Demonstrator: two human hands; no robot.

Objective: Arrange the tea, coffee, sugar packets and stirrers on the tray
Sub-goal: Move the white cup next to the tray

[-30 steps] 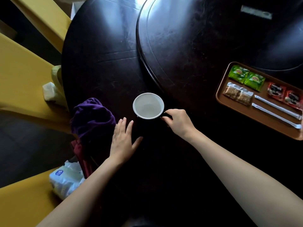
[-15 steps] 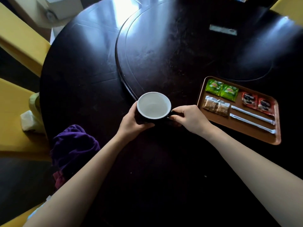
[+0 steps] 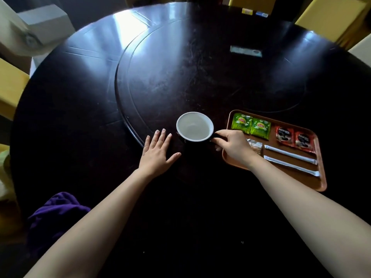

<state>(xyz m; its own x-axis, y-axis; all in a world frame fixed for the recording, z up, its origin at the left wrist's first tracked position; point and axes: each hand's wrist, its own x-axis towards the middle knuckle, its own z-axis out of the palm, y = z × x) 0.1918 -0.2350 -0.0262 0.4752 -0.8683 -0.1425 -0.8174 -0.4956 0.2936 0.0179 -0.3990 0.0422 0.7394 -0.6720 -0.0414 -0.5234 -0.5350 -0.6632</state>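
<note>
Round dark wood surface (image 3: 84, 101) with a raised inner turntable disc (image 3: 200, 63). Yellow chairs (image 3: 329, 19) around the edge, purple cloth (image 3: 58, 215) at the near-left rim. Rectangular brown plastic tray (image 3: 319, 155) sits on the surface right of centre. On it: two green tea packets (image 3: 250, 125) side by side at the far-left corner, two red coffee sachets (image 3: 293, 138) just right of them, two white paper-wrapped stirrers (image 3: 291, 160) lying parallel along the near side, clear brown-sugar packets (image 3: 256, 146) left of the stirrers, partly hidden by the right hand (image 3: 232, 146). Black cup with white inside (image 3: 194, 126) stands on the surface just left of the tray, empty. Right-hand grip closed on the cup's handle, over the tray's left edge. Left hand (image 3: 158, 153) flat on the surface beside the cup, fingers spread, holding nothing, thumb close to the cup base but not touching.
</note>
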